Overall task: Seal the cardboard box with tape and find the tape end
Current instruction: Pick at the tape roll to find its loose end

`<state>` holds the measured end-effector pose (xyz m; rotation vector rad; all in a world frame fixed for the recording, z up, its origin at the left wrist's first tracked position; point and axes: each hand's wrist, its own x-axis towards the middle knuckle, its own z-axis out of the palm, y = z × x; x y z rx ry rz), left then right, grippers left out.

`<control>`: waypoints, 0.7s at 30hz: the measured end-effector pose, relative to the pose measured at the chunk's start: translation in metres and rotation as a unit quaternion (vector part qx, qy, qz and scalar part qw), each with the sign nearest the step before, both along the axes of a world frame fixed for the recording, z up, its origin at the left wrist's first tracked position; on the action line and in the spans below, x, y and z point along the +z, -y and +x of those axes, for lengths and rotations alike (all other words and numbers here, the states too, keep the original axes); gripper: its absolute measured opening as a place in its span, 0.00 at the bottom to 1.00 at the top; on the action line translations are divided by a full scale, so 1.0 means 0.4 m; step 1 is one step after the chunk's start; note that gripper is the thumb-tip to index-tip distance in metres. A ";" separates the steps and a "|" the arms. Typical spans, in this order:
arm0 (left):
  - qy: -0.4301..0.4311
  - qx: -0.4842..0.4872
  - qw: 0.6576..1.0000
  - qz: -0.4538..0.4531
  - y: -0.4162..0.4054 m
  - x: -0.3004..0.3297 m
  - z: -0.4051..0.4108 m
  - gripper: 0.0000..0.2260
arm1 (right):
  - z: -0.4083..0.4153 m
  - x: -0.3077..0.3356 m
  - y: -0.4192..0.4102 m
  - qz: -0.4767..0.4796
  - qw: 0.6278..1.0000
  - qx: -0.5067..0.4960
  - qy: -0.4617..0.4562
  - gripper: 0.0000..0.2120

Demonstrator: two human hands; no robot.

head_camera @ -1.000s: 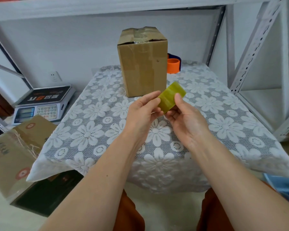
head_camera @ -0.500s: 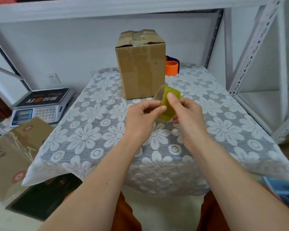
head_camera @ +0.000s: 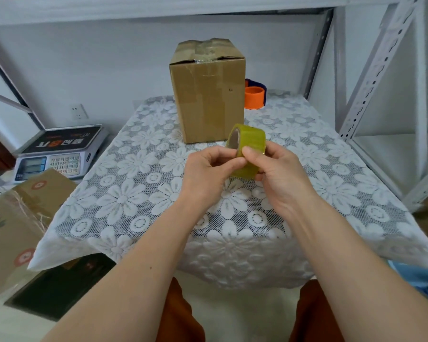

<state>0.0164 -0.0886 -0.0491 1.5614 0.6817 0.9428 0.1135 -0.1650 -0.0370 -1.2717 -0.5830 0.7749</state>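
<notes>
A tall brown cardboard box [head_camera: 208, 95] stands upright at the far middle of the table, its top flaps closed with clear tape across them. Just in front of it I hold a yellow-green tape roll [head_camera: 251, 141] above the tablecloth. My left hand [head_camera: 208, 171] grips the roll's left side with curled fingers. My right hand [head_camera: 279, 174] grips its right side, thumb pressed on the roll's outer face. The loose tape end cannot be made out.
The table wears a white lace floral cloth [head_camera: 139, 201]. An orange tape dispenser [head_camera: 255, 95] sits behind the box. To the left are a digital scale [head_camera: 57, 154] and stacked cartons [head_camera: 17, 225]. Metal shelf posts [head_camera: 371, 70] rise on the right.
The roll has turned in my hands from flat-on to edge-on, showing its core. Both hands drew closer together and my right thumb slid onto the roll's face.
</notes>
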 end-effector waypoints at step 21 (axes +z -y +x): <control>-0.006 -0.005 1.000 -0.002 -0.002 0.004 -0.009 0.04 | 0.003 0.009 0.006 0.014 0.999 0.029 0.032 0.08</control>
